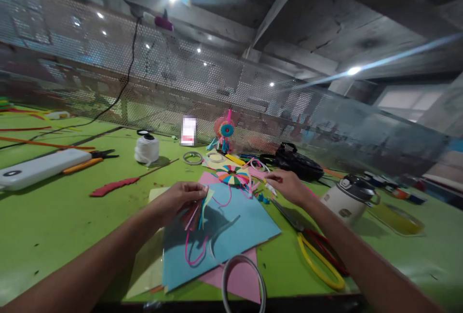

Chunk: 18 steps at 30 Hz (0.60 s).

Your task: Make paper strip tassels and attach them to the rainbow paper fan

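My left hand [184,198] is closed in a pinch on a paper tassel [195,216] of pink, yellow and teal strips. The tassel hangs over a stack topped by blue paper [231,221]. A pink cord [195,261] loops on the paper below it. To the right, my right hand [287,186] has its fingers drawn together; what they grip, if anything, is too small to make out. A small white pointed piece [270,188] lies just under those fingers. Between the hands, at the paper's far edge, is a multicoloured striped paper disc [231,175].
Scissors [318,260] lie under my right forearm. A grey tape ring [224,284] stands at the front edge. Further off are a white thread spool [146,149], a hanging paper ornament [226,130], a black bag [298,161] and a white-and-black jug [345,199]. Pliers [104,154] lie left.
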{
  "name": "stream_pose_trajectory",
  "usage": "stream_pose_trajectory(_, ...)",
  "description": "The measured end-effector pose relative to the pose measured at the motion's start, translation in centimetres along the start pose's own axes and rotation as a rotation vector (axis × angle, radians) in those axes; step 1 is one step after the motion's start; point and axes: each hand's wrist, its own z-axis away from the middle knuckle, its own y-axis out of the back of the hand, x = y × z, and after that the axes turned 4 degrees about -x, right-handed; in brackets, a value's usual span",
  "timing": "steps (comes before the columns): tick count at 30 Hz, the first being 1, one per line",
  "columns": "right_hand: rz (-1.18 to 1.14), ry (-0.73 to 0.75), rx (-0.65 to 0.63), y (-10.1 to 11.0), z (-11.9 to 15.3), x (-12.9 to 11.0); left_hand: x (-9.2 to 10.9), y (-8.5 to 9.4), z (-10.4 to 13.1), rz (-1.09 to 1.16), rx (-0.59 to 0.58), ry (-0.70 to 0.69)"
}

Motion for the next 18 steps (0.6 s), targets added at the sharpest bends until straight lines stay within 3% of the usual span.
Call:
stream_pose_trajectory(3, 0.077, 0.105, 0.018, -1.3, -6.0, -1.5, -0.1, 0.2, -0.1, 0.027, 0.000, 0.011)
stream_pose_trajectory(6, 0.103, 0.114, 0.038, -2.9, -10.2, -1.4, -0.2, 0.5, -0.2, 0.070, 0.020, 0.020)
stream_pose_trajectory(14, 0.117, 0.068, -0.004, -6.1, -11.9, 0.2, -0.3, -0.1, -0.4, 0.121, 0.054, 0.047)
stream_pose_trajectory(18, 0.148, 0.043, -0.012, -7.2, -17.5, -0.9, -1.0, -0.2, -0.9, 0.098, 0.080, 0.086)
